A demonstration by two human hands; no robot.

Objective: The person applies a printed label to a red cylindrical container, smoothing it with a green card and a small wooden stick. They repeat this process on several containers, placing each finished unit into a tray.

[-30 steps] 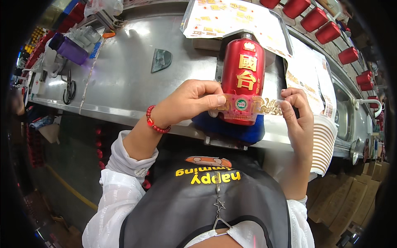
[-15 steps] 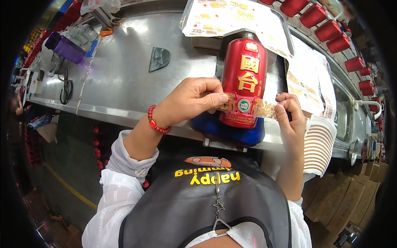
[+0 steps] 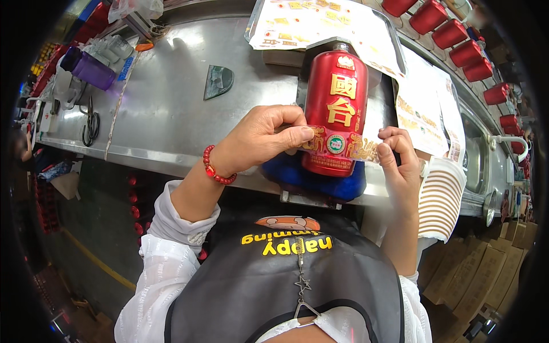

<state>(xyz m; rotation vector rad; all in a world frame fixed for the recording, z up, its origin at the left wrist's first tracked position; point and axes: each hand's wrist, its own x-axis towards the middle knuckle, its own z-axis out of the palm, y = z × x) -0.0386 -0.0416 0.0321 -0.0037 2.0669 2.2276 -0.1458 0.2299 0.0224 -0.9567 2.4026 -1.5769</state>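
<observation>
A red bottle (image 3: 334, 91) with gold characters lies on its side on a blue cushion (image 3: 317, 180) at the near edge of the steel bench (image 3: 166, 108). Across its lower body runs a clear sticker strip (image 3: 337, 146) with gold ornament and a round green seal. My left hand (image 3: 260, 140), with a red bead bracelet on the wrist, pinches the strip's left end against the bottle. My right hand (image 3: 397, 166) pinches the strip's right end beside the bottle.
Sheets of stickers (image 3: 320, 23) lie behind and right of the bottle. A dark scraper (image 3: 217, 80) rests on the bench to the left, scissors (image 3: 88, 123) and a purple box (image 3: 91, 68) farther left. Several red caps (image 3: 457, 40) line the back right. Cardboard boxes (image 3: 463, 274) stand lower right.
My right hand has come in from the right, bringing the strip's right end closer to the bottle. My left hand stays pressed at the strip's left end.
</observation>
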